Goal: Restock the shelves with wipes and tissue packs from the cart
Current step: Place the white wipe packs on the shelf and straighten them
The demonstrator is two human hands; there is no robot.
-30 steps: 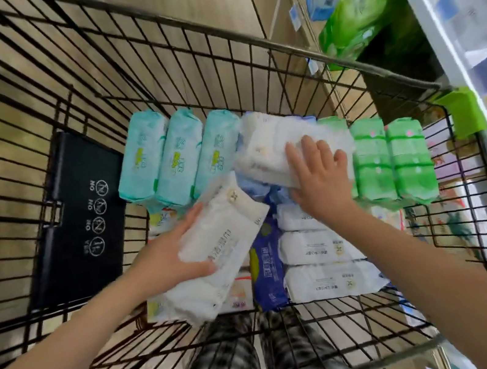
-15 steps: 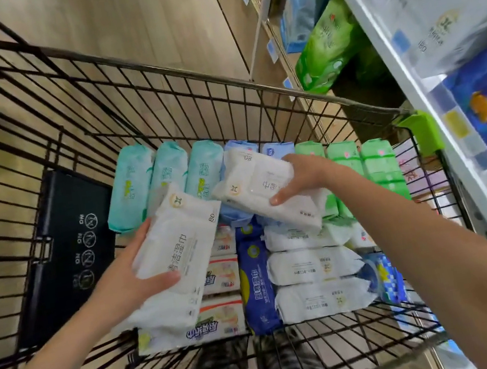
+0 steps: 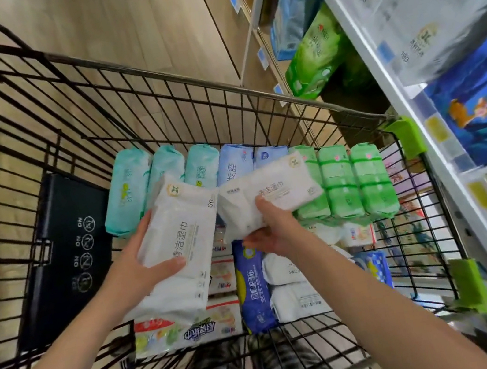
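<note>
Centre frame: the person's right hand, flat on the stock a second ago, now grips a white soft plastic pack of wipes, lifted clear of the load in the black wire cart. The left hand clasps a matching white wipes pack just beside it. Both packs look ready for the white shelf at right.
</note>
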